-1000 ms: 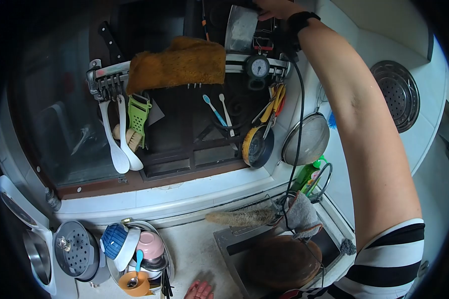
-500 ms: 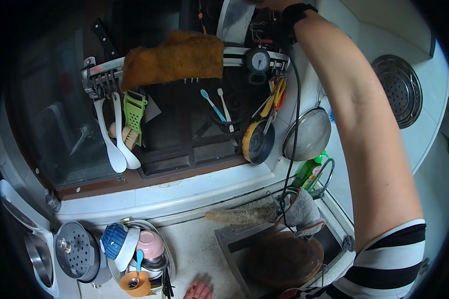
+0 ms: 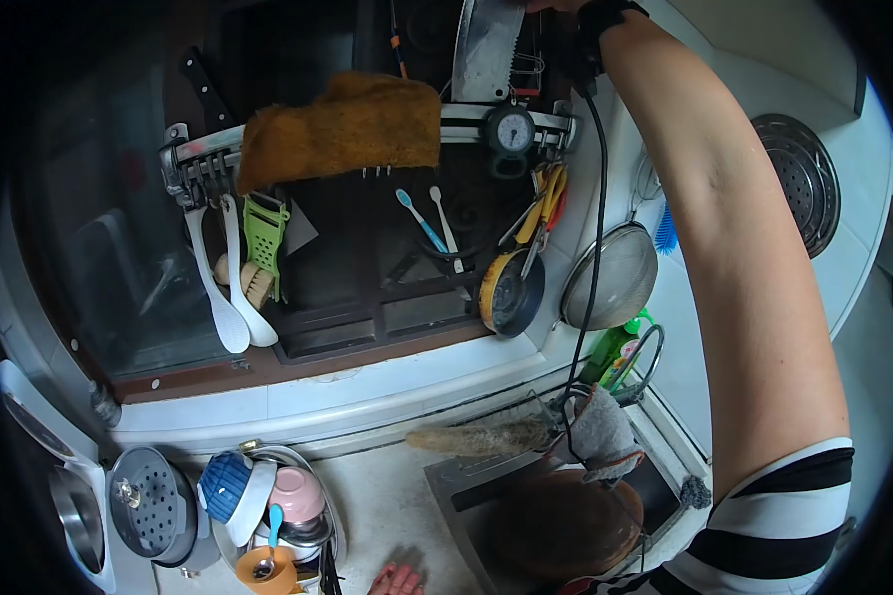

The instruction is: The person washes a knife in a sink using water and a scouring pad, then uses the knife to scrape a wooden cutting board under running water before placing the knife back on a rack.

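Observation:
At the top edge, my right hand (image 3: 554, 5) is mostly cut off by the frame, its fingers closed at the upper end of a cleaver (image 3: 482, 55) with a serrated edge. The broad blade hangs down at the wall rack (image 3: 456, 121), left of a round dial scale (image 3: 512, 131). The cleaver's handle is out of view. Low in the picture, my left hand (image 3: 397, 579) shows only its fingers, slightly bent and apart, over the counter (image 3: 382, 506). Nothing shows in it. A dish basin (image 3: 339, 531) of bowls stands to its left.
A brown cloth (image 3: 342, 134) drapes over the rack; white spoons (image 3: 208, 283), a green grater (image 3: 265, 233) and a small pan (image 3: 512, 292) hang below. A black cable (image 3: 601, 218) runs down towards the sink (image 3: 456, 496), where a round brown lid-like object (image 3: 566, 521) lies.
The cleaver has moved down and to the right, with more of its blade in view beside the scale. My right hand has shifted slightly right. My left hand has stayed about where it was.

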{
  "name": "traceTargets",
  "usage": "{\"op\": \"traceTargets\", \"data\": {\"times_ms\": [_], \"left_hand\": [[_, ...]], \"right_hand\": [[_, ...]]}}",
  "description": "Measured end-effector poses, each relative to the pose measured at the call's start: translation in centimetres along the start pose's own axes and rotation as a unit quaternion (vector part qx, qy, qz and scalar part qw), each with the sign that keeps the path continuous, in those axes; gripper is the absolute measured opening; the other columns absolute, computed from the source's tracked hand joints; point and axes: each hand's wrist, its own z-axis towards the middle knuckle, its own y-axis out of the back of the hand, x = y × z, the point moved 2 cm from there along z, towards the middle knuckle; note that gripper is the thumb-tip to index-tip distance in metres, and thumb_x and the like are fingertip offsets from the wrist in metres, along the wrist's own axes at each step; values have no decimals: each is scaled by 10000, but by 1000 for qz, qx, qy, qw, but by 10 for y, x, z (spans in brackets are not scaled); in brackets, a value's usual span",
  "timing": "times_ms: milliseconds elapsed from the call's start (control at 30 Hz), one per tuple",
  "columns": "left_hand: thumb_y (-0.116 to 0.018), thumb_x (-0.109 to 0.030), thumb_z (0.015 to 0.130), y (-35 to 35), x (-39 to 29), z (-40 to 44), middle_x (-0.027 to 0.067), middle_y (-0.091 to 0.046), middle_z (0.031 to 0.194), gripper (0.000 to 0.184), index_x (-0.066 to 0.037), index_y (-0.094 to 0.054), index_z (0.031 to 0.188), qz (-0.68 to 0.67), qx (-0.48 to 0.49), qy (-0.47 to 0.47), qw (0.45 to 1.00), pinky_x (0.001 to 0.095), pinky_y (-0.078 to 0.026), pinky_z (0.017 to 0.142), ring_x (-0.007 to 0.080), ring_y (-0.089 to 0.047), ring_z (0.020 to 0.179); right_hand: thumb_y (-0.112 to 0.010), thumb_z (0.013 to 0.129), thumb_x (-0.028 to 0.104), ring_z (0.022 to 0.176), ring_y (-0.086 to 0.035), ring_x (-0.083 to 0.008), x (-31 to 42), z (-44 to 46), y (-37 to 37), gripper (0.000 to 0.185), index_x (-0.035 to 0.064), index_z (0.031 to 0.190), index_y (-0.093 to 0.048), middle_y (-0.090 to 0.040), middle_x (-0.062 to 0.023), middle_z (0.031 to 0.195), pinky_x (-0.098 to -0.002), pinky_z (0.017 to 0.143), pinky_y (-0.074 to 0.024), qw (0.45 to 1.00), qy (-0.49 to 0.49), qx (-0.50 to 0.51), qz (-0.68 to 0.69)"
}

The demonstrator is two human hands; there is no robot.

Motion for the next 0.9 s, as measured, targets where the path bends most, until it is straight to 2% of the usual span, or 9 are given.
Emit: {"op": "traceTargets", "data": {"times_ms": [100, 233, 300, 400, 567, 633, 767, 833, 900], "left_hand": [[-501, -274, 966, -7, 0, 4, 113, -546, 1336, 425, -66, -479, 1336, -3, -21, 4, 1000, 327, -406, 997, 239, -533, 1214], [-459, -268, 984, -5, 0, 4, 140, -510, 1369, 460, -35, -423, 1380, -18, 23, -2, 1000, 327, -386, 1032, 247, -510, 1241], [-456, -266, 985, 3, 2, 10, 145, -504, 1374, 466, -26, -416, 1383, -19, 20, 2, 1000, 332, -383, 1037, 252, -506, 1246], [-459, -261, 984, 4, 2, 9, 153, -501, 1374, 468, -15, -413, 1380, -14, 14, 3, 1000, 340, -384, 1040, 257, -504, 1248], [-481, -239, 975, 2, -2, -1, 162, -512, 1360, 452, -16, -429, 1365, -8, -36, 0, 999, 347, -396, 1032, 258, -507, 1245], [-496, -236, 968, 21, 2, 4, 165, -510, 1361, 449, -19, -439, 1356, -41, 3, -8, 999, 350, -406, 1021, 258, -508, 1244], [-510, -241, 965, 10, -1, -3, 156, -533, 1336, 415, -24, -473, 1317, -34, 10, -26, 999, 366, -408, 1025, 254, -526, 1219], [-527, -230, 960, 11, -1, -6, 144, -562, 1296, 376, -32, -499, 1279, -46, 21, -15, 999, 389, -397, 1045, 248, -545, 1189], [-534, -217, 957, -11, -8, -22, 138, -573, 1277, 360, -37, -506, 1267, -27, -14, -26, 999, 390, -407, 1037, 244, -554, 1173]], "right_hand": [[-493, 969, 222, 1070, -570, -449, -8, -10, 2, 423, -43, 1287, -411, -531, -247, 1235, -510, 874, -545, 998, 60, 21, 22], [-478, 973, 209, 1014, -606, -420, -11, -14, -6, 389, -59, 1250, -429, -540, -260, 1194, -492, 786, -583, 998, 51, 39, 11], [-497, 966, 201, 988, -616, -413, -15, -19, -15, 377, -71, 1222, -446, -568, -257, 1145, -509, 796, -579, 999, 53, -4, 14], [-518, 958, 195, 1056, -589, -394, -24, -42, -24, 364, -54, 1215, -452, -543, -244, 1203, -509, 832, -563, 998, 38, 49, -9], [-564, 933, 191, 1069, -582, -367, -61, -27, -53, 343, -36, 1179, -488, -570, -231, 1163, -469, 885, -515, 997, 41, 24, -53], [-616, 893, 208, 1054, -582, -379, -67, -24, -51, 395, -22, 1196, -509, -558, -240, 1188, -450, 895, -500, 977, 89, -13, -193], [-652, 856, 269, 1134, -528, -400, -71, -47, -60, 495, -12, 1238, -509, -533, -248, 1229, -437, 937, -464, 961, 93, -18, -258], [-657, 842, 317, 1219, -450, -424, -78, -53, -74, 569, -8, 1278, -489, -501, -245, 1275, -477, 978, -420, 883, 118, 12, -454], [-646, 841, 317, 1276, -372, -430, -68, -97, -70, 572, 1, 1293, -494, -446, -239, 1336, -511, 1023, -355, 922, 69, 23, -380]]}}
